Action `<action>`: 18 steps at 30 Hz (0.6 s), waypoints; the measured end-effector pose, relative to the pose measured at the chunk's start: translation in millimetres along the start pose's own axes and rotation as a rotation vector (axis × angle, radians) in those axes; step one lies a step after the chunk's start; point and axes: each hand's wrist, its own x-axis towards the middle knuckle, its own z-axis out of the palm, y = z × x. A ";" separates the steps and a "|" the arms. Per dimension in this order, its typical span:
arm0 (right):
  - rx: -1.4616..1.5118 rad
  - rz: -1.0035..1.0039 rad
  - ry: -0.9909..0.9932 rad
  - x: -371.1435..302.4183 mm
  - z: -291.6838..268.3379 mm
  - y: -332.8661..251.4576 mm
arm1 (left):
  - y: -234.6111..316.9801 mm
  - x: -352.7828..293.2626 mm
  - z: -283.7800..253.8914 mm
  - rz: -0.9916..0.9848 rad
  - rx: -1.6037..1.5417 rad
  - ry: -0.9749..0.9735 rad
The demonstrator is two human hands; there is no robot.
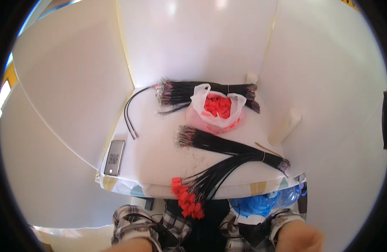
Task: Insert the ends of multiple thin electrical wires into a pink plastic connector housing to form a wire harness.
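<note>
Well, white bag [218, 121] between rear cables [181, 93] and red-tipped bundle [233, 161].

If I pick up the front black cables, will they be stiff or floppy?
Probably floppy: some black cables curve over the table edge. Their red ends might swing, since they hang there spread out. The tie should keep the other end bunched.

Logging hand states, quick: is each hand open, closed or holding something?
Left hand: cannot tell; only bare skin shows, cut off below.
Right hand: cannot tell; only blurred skin shows.
</note>
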 end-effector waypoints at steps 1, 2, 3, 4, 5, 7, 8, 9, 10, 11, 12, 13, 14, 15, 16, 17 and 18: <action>-0.007 0.074 -0.018 -16.9 -6.2 2.8 | 22.8 -5.6 -19.5 -0.211 0.047 0.004; 0.034 0.155 -0.117 -20.3 -17.7 8.2 | 30.2 -6.0 -29.7 -0.401 0.069 0.018; -0.021 0.304 -0.045 -44.8 -26.9 12.0 | 12.8 -17.0 -32.2 -0.318 0.198 0.285; -0.064 0.470 0.043 -70.4 -30.3 15.6 | -5.6 -26.5 -36.0 -0.241 0.343 0.540; -0.230 0.638 -0.161 -76.2 -7.6 38.2 | -7.6 -34.7 -53.8 -0.374 0.477 0.569; -0.291 1.002 -0.373 -103.1 -1.2 81.9 | -15.4 -72.1 -98.9 -0.632 0.626 0.622; -0.148 1.254 -0.277 -149.5 19.0 102.6 | -6.4 -80.7 -123.7 -0.745 0.724 0.589; -0.096 1.466 -0.233 -168.9 26.1 122.9 | -4.9 -100.7 -145.0 -0.878 0.728 0.664; -0.128 1.658 -0.187 -184.2 5.9 140.5 | -17.3 -145.2 -162.7 -1.044 0.656 0.768; -0.036 1.681 -0.163 -221.3 24.6 144.2 | 2.8 -141.8 -181.8 -1.070 0.739 0.794; -0.164 1.687 -0.321 -237.3 -2.9 156.8 | -5.6 -174.1 -190.7 -1.144 0.658 0.896; -0.172 1.721 -0.461 -265.2 1.6 163.5 | 6.9 -182.4 -204.0 -1.135 0.683 0.876; -0.181 1.719 -0.459 -278.7 1.6 168.4 | 15.0 -197.1 -213.2 -1.204 0.740 0.938; -0.251 1.639 -0.642 -289.6 7.0 170.8 | 22.1 -203.5 -218.9 -1.272 0.807 0.995; -0.319 1.551 -0.822 -300.6 12.0 172.8 | 29.0 -209.3 -222.5 -1.274 0.809 0.991; -0.323 1.554 -0.821 -307.6 16.7 175.6 | 32.1 -213.3 -221.8 -1.332 0.812 0.971; -0.389 1.538 -0.934 -314.9 21.7 179.0 | 33.1 -217.2 -222.4 -1.389 0.814 0.950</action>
